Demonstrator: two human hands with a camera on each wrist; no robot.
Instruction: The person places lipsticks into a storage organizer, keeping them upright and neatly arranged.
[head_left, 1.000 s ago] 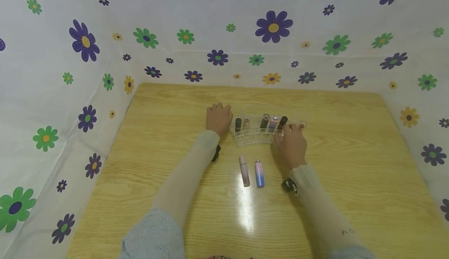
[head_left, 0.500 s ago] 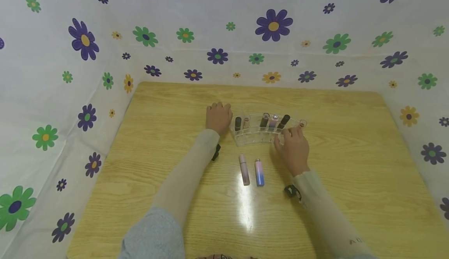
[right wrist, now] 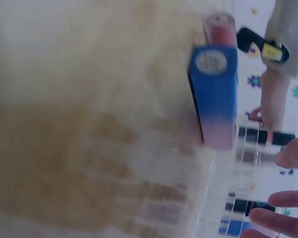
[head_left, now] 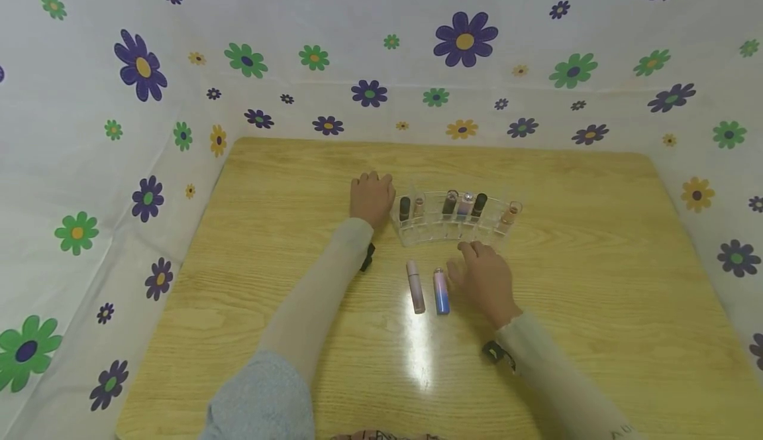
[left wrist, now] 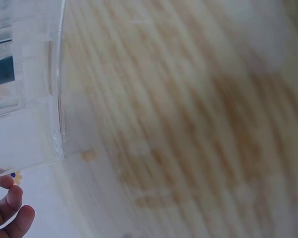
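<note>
A clear curved lipstick organizer (head_left: pixel 441 229) stands mid-table with several lipsticks in its back row, among them a black-capped tube (head_left: pixel 479 205). My left hand (head_left: pixel 371 199) grips its left end, with some fingertips (left wrist: pixel 19 220) visible beside the clear wall in the left wrist view; the thumb's contact is hard to make out. In front lie a mauve lip gloss tube (head_left: pixel 416 287) and a pink-and-blue lipstick (head_left: pixel 441 292). My right hand (head_left: pixel 485 282) hovers just right of that lipstick, holding nothing, its fingers (right wrist: pixel 290 198) apart and loosely extended.
The wooden table (head_left: pixel 268 228) reaches a flower-printed white cloth (head_left: pixel 405 29) at the back and sides. A dark wrist device (head_left: pixel 493 352) hangs under the right sleeve, and a black one (head_left: pixel 367 257) sits at the left cuff.
My right hand has let go of the black-capped tube, which leaned and now stands straighter in the organizer. The hand has come back toward the pink-and-blue lipstick. My left hand stays put.
</note>
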